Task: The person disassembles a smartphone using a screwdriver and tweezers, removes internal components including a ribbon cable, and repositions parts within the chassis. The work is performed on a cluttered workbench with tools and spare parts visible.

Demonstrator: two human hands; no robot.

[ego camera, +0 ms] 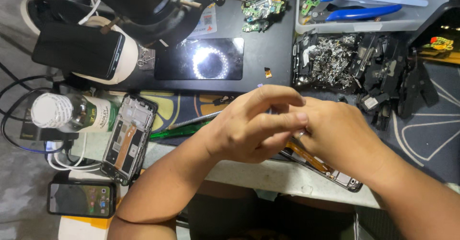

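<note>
Both hands, left hand (254, 125) and right hand (335, 139), clasp one opened phone (330, 170), mostly hidden; second phone frame (128, 137) lies left.

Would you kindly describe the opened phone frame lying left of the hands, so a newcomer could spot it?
Start at the clear bottle lying on its side at the left of the workbench. Just right of it lies the opened phone frame, bare inside, with an orange strip. Unlike the phone below, it has no lit screen.
</note>
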